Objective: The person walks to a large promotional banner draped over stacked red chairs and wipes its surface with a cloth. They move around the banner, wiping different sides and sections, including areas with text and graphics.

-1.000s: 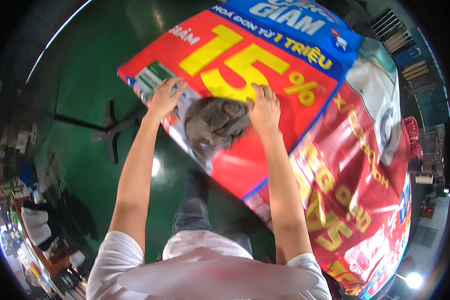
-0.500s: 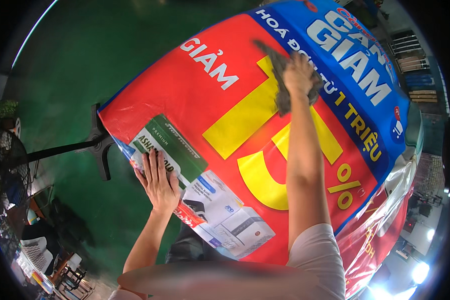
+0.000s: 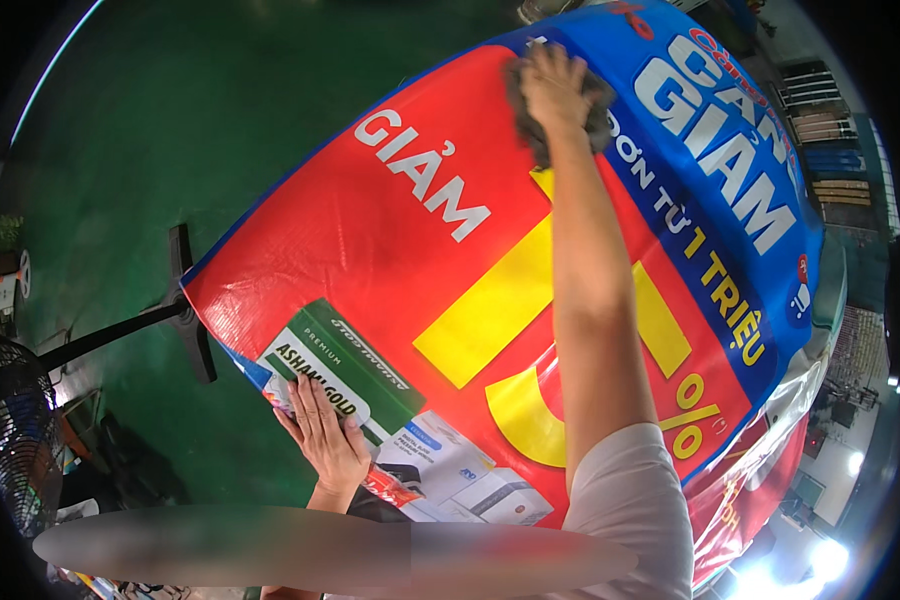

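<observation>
A large red and blue printed banner [image 3: 300, 225] spreads out before me, with big yellow and white lettering. My right hand [image 3: 555, 85] reaches to its far part, palm down on a dark grey cloth [image 3: 595, 105] pressed against the surface near the red and blue border. Nearer to me, my left hand [image 3: 322, 432] lies flat at the banner's left edge, over the printed picture of a green and white box. Its fingers are stretched out and hold nothing.
A black fan [image 3: 10, 425] stands at the left, and its dark base [image 3: 182, 310] lies by the banner's left corner on the green floor [image 3: 190, 130]. Shiny folded sheeting [image 3: 745, 465] hangs at the right. Stacked goods [image 3: 835, 160] are at the far right.
My right hand has slid the cloth away from me and to the left across the banner. The left hand has stayed near the same printed box, slightly lower in view.
</observation>
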